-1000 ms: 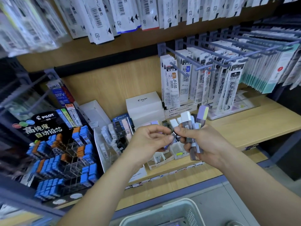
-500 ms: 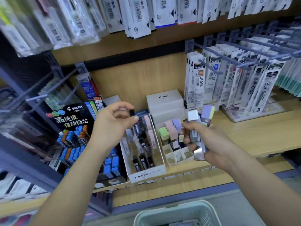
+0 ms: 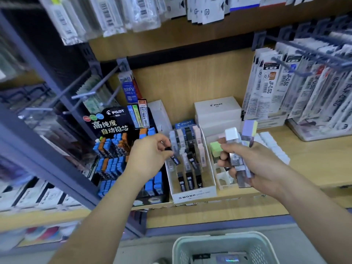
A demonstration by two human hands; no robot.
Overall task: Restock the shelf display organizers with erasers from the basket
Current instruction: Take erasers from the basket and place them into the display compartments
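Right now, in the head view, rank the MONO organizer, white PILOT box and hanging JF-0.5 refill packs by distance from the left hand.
1. MONO organizer, just right of the left hand.
2. White PILOT box, farther back.
3. JF-0.5 refill packs, hanging far right.

Matt wooden shelf (image 3: 314, 161), plastic basket (image 3: 224, 242)

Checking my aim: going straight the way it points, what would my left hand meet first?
Probably the left column of the MONO organizer, just beyond the black eraser the left hand pinches; depth is unclear.
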